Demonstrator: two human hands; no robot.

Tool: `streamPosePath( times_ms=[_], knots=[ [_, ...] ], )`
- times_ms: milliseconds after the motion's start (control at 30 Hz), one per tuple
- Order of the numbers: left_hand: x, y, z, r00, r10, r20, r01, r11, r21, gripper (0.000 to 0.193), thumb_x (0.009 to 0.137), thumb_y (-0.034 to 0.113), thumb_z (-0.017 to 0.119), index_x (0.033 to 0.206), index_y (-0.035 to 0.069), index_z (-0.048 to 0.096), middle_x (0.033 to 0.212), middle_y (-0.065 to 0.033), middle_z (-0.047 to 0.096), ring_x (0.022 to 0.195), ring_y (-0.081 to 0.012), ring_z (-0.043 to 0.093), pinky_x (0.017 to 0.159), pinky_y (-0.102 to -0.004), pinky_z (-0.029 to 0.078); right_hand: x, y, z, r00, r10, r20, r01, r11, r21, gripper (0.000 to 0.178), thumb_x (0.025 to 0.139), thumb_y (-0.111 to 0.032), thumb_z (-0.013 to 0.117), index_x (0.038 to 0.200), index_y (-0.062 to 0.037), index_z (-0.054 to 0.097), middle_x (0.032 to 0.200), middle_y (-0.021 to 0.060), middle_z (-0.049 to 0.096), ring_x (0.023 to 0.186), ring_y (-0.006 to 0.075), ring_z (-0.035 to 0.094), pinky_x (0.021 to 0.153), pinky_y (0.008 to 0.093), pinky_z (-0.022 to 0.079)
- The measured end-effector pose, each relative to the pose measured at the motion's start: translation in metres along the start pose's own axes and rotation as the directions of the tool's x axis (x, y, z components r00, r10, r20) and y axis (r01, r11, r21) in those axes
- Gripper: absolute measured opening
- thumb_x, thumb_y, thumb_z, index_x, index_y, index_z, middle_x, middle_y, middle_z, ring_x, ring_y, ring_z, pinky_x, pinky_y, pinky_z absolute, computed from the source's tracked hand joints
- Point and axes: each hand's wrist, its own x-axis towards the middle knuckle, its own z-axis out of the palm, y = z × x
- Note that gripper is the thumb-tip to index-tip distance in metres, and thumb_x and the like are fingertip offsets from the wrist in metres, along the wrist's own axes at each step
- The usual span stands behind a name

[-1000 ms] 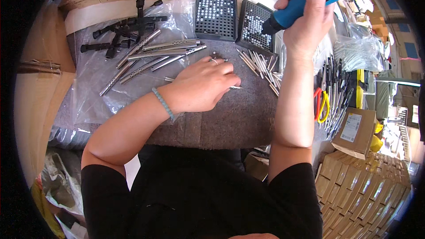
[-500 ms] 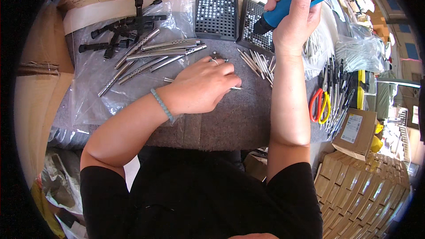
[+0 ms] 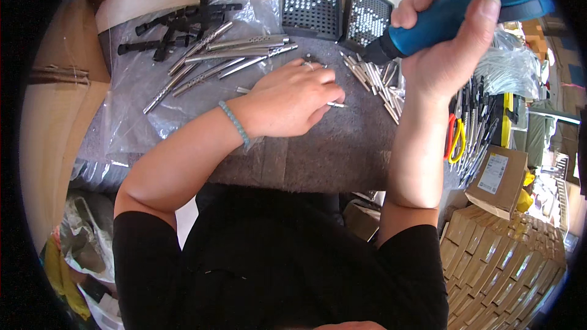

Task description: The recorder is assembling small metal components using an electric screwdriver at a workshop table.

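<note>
My right hand (image 3: 441,49) grips a blue electric screwdriver (image 3: 465,9) raised above the bench, its dark tip pointing down-left toward a pile of short metal pins (image 3: 376,82). My left hand (image 3: 293,101) rests palm down on the grey felt mat (image 3: 342,146), fingers curled over a thin metal rod (image 3: 335,104) that sticks out to the right. A green bead bracelet sits on that wrist. Several long silver perforated tubes (image 3: 235,55) lie on clear plastic just beyond the left hand.
Two black trays of small screws (image 3: 312,1) stand at the back. Black metal brackets (image 3: 177,24) lie at the far left. Scissors with red and yellow handles (image 3: 454,140), dark tools, and cardboard boxes (image 3: 498,177) crowd the right side. Plastic bags hang at the left.
My right hand has carried the blue screwdriver slightly down and left, toward the pin pile. My left hand has stayed on the mat.
</note>
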Motion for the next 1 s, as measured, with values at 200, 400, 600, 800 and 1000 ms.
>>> streamPosePath(
  times_ms=[200,400,600,800,1000],
  knots=[
    [0.004,-0.002,0.004,0.993,0.049,-0.105,-0.049,0.999,0.008,0.021,0.084,0.032,0.059,0.088,0.011,0.061,0.084,-0.0054,0.055,0.085,-0.0242,0.055,0.076,-0.0359,0.041,-0.033,-0.006,0.002,0.997,0.057,0.049,-0.06,0.995,0.077,0.058,0.083,-0.06,0.049,0.098,-0.0046,0.051,0.073,0.0108,0.052,0.056,0.0191,0.048,0.054,0.0319,0.039],
    [0.003,-0.002,0.006,0.992,0.039,-0.124,-0.038,0.999,0.003,0.026,0.085,0.035,0.057,0.085,0.01,0.062,0.084,-0.0066,0.056,0.084,-0.0255,0.056,0.076,-0.0369,0.042,-0.043,-0.006,0.002,0.995,0.07,0.072,-0.08,0.985,0.154,0.061,0.081,-0.063,0.049,0.1,-0.0045,0.051,0.073,0.0108,0.052,0.056,0.0193,0.048,0.054,0.0323,0.039],
    [0.003,-0.002,0.005,0.993,0.041,-0.109,-0.042,0.999,-0.008,0.026,0.085,0.035,0.057,0.084,0.009,0.062,0.083,-0.0069,0.056,0.084,-0.0253,0.056,0.075,-0.0367,0.042,-0.044,-0.007,0.004,0.996,0.068,0.063,-0.075,0.991,0.111,0.062,0.08,-0.064,0.049,0.101,-0.0047,0.051,0.073,0.0105,0.052,0.056,0.0191,0.048,0.054,0.0326,0.04],
    [0.004,-0.001,0.001,0.997,0.024,-0.08,-0.024,1.0,0.007,0.029,0.086,0.035,0.055,0.084,0.008,0.063,0.082,-0.0068,0.057,0.084,-0.0246,0.057,0.077,-0.0372,0.042,-0.046,-0.007,0.009,0.996,0.067,0.058,-0.072,0.993,0.092,0.062,0.081,-0.063,0.049,0.101,-0.0045,0.05,0.073,0.0105,0.052,0.056,0.019,0.048,0.054,0.0326,0.04],
    [0.004,-0.001,0.001,0.999,0.012,-0.045,-0.011,1.0,0.027,0.027,0.088,0.033,0.053,0.087,0.009,0.065,0.082,-0.0066,0.058,0.086,-0.0239,0.058,0.079,-0.0374,0.042,-0.047,-0.008,0.008,0.995,0.073,0.071,-0.081,0.989,0.124,0.062,0.081,-0.064,0.048,0.102,-0.005,0.05,0.074,0.0103,0.052,0.056,0.0191,0.049,0.054,0.0323,0.04]
  ],
)
